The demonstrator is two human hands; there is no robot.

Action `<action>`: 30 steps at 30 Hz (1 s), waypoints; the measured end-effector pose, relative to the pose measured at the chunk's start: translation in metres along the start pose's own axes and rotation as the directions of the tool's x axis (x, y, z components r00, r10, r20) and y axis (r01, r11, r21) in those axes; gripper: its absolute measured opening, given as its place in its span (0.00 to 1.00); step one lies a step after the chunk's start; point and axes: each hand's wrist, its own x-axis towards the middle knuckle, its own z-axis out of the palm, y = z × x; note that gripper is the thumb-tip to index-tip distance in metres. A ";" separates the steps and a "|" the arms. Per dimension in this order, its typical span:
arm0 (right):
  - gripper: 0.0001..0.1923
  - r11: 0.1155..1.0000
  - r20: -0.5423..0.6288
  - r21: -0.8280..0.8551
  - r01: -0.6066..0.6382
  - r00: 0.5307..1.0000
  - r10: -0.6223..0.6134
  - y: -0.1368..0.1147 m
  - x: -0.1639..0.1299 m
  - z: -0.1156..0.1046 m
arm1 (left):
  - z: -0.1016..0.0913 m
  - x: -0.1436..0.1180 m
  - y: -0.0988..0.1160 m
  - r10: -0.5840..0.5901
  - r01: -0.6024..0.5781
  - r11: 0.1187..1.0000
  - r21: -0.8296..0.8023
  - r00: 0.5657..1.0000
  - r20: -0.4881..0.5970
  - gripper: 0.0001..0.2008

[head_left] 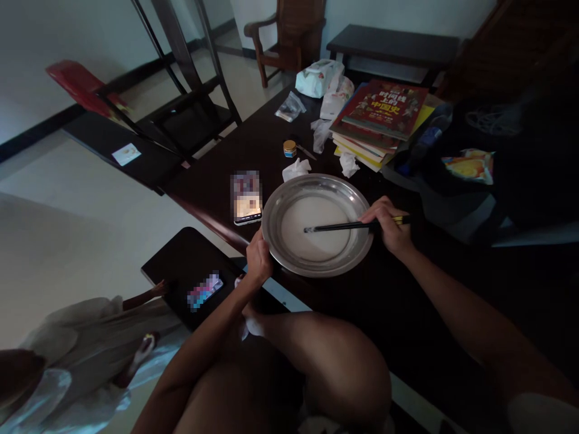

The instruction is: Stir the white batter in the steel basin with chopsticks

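The left hand (259, 260) grips the near-left rim of a metal pan (289, 259), its fingers curled over the edge. The right hand (389, 226) rests at the pan's right rim, fingers closed around black chopsticks (344, 226). The chopsticks lie nearly level, tips reaching left of the right fingers into the white liquid (316, 228) that covers the pan's bottom. The pan sits on the dark counter (393, 289), between the two hands. Just beyond the left fingers lies a lit phone (246, 199). Beyond the pan are crumpled tissues (296, 169) and a small jar (290, 148). Further off, past the right fingers, stands a stack of books (382, 120).
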 end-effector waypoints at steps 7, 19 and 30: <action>0.25 0.998 -0.049 0.050 -0.024 0.998 0.027 -0.001 -0.001 0.001 | 0.000 0.000 -0.003 -0.011 0.011 1.000 -0.004 1.000 -0.001 0.48; 0.23 1.000 -0.030 0.006 -0.012 0.999 0.012 -0.001 -0.001 0.001 | 0.000 0.000 -0.001 -0.027 0.027 1.000 0.012 1.000 -0.001 0.48; 0.24 0.999 -0.099 0.026 -0.020 0.995 0.023 0.001 -0.001 0.000 | 0.000 0.000 -0.001 -0.027 0.027 1.000 0.001 1.000 0.003 0.50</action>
